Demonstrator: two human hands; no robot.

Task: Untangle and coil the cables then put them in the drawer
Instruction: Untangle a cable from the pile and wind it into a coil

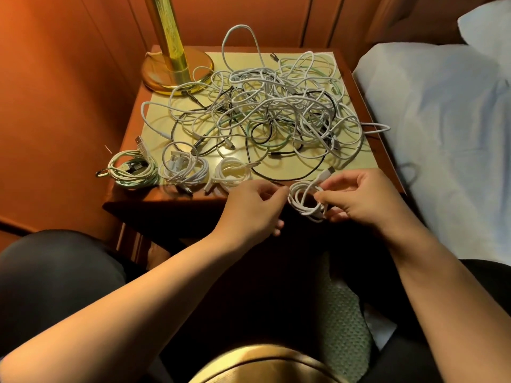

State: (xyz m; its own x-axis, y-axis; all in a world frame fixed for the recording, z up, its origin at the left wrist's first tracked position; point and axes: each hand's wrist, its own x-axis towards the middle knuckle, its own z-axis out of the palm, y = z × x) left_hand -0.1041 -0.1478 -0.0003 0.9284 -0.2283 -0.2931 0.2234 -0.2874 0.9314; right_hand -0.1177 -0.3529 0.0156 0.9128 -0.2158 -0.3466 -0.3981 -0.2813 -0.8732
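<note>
A big tangle of white, black and pale green cables [273, 109] covers the nightstand top [359, 158]. Three finished coils lie along its front left edge: a green-white coil [130, 168], a white coil [184, 167] and another white coil [231, 172]. Just past the front edge, my right hand [362, 200] grips a small white coiled cable [305, 201], with its plug end sticking up by my fingers. My left hand [254, 208] is beside the coil's left side, fingers curled and pinched together; whether they pinch a strand I cannot tell. No drawer shows in view.
A brass lamp base [177, 70] stands at the nightstand's back left corner. A bed with a white sheet [442, 134] runs along the right side. Orange wood panelling [55, 92] closes the left and back. My knees sit below the nightstand's front.
</note>
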